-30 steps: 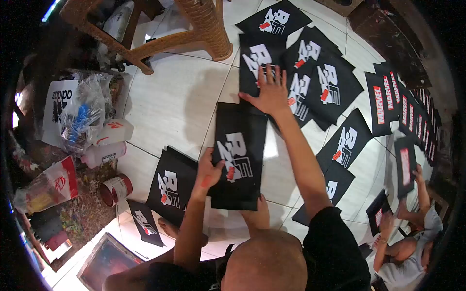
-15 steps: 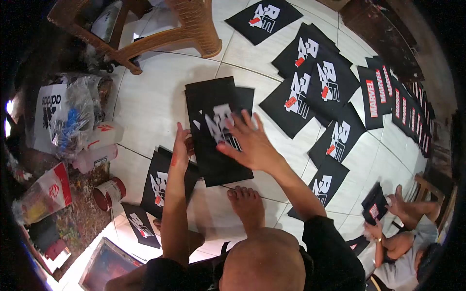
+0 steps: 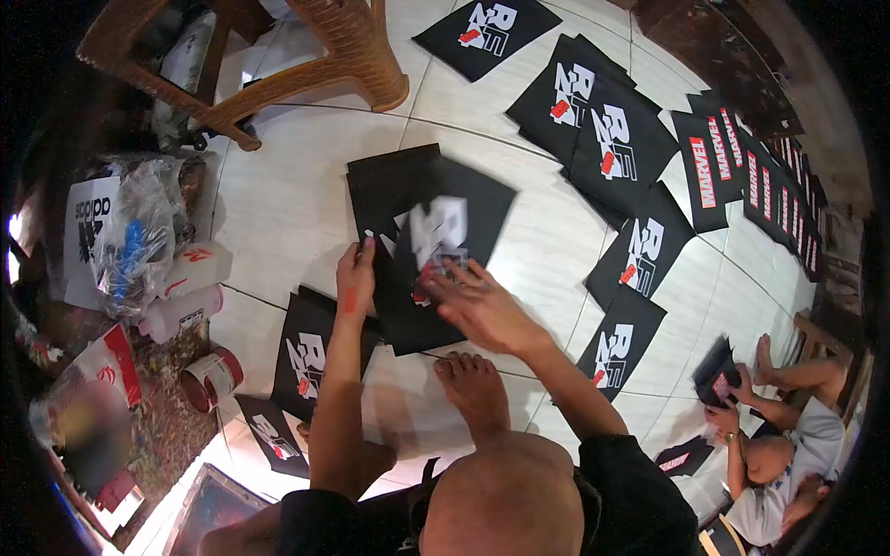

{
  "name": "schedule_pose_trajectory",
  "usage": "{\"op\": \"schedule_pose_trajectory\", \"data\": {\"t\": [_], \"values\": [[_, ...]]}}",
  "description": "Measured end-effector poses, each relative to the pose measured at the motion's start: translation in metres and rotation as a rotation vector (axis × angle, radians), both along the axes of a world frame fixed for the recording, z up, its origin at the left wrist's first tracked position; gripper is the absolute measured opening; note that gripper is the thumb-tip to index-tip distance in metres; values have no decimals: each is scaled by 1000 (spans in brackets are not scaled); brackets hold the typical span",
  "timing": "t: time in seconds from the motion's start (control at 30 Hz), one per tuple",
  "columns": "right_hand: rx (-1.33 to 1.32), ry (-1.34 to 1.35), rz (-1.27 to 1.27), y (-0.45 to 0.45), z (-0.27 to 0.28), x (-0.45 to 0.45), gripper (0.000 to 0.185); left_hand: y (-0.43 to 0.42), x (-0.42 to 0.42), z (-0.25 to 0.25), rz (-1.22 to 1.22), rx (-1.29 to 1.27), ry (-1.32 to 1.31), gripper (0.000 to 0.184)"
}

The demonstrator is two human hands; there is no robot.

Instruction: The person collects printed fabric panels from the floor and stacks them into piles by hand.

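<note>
Several black printed sheets overlap in a loose pile [image 3: 389, 185] in front of me. My left hand [image 3: 356, 278] grips the left edge of the pile, thumb on top. Over the pile, my right hand [image 3: 477, 306] is on a black sheet with a white print [image 3: 477, 208], which is tilted to the right and blurred; its fingers are partly smeared by motion. More black sheets [image 3: 301, 352] with the same print lie beside my left forearm.
Printed sheets [image 3: 621, 148] spread over the tiles on the right, with MARVEL sheets [image 3: 705, 171] beyond. A brown stool [image 3: 278, 93] stands upper left, near plastic bags [image 3: 139, 241] and a jar [image 3: 211, 378]. A co-worker [image 3: 788, 454] holds dark sheets lower right.
My right hand has moved from the sheets on the right to the pile, which has shifted left. Two sheets from the right group now appear gone from there. The co-worker's hands have come together.
</note>
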State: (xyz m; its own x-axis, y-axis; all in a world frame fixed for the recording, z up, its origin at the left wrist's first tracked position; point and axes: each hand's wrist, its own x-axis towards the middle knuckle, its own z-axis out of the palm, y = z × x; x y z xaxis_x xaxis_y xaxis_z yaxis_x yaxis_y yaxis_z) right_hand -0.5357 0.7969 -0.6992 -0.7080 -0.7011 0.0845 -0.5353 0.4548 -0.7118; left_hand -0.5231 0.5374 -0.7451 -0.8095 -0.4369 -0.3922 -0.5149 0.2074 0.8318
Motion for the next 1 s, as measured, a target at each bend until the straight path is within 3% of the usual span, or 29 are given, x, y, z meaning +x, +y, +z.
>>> {"op": "schedule_pose_trajectory", "data": {"t": [0.03,0.07,0.1,0.17,0.23,0.3,0.4,0.5,0.53,0.63,0.67,0.7,0.77,0.83,0.9,0.97,1.0], "values": [[-5,-62,43,-4,13,5,49,1,-4,7,124,143,-68,28],[34,-52,-34,4,11,-2,51,-2,-4,4,88,91,-95,26],[87,39,-145,20,-1,-15,56,-1,-2,2,87,95,-97,26],[320,150,-438,49,-14,-52,70,-2,4,-2,-147,131,-3,25],[446,401,-720,96,-35,-81,74,-2,10,-6,-177,136,78,26],[517,425,-817,119,-46,-105,77,4,7,11,-164,104,8,25],[497,373,-778,126,-56,-141,73,6,13,-4,-125,48,146,23],[497,342,-713,120,-63,-174,66,11,13,-1,-84,56,124,23],[577,457,-686,119,-63,-181,56,12,13,1,-77,46,145,21],[771,508,-590,120,-82,-208,49,9,13,0,-111,20,98,23],[859,767,-523,119,-80,-211,41,9,12,-1,-110,22,101,23],[859,769,-524,118,-76,-217,41,8,12,-1,-109,41,85,23],[847,416,-462,116,-66,-230,36,5,11,-3,-110,55,73,22],[891,392,-463,98,-44,-213,31,0,13,-11,-113,103,70,22],[700,581,-387,61,2,-139,33,-11,12,-18,-152,72,-7,24],[439,604,-307,30,10,-62,34,-16,12,-8,-187,37,-90,27],[259,505,-201,18,25,-28,33,-11,8,10,-17,348,-107,42]]}}
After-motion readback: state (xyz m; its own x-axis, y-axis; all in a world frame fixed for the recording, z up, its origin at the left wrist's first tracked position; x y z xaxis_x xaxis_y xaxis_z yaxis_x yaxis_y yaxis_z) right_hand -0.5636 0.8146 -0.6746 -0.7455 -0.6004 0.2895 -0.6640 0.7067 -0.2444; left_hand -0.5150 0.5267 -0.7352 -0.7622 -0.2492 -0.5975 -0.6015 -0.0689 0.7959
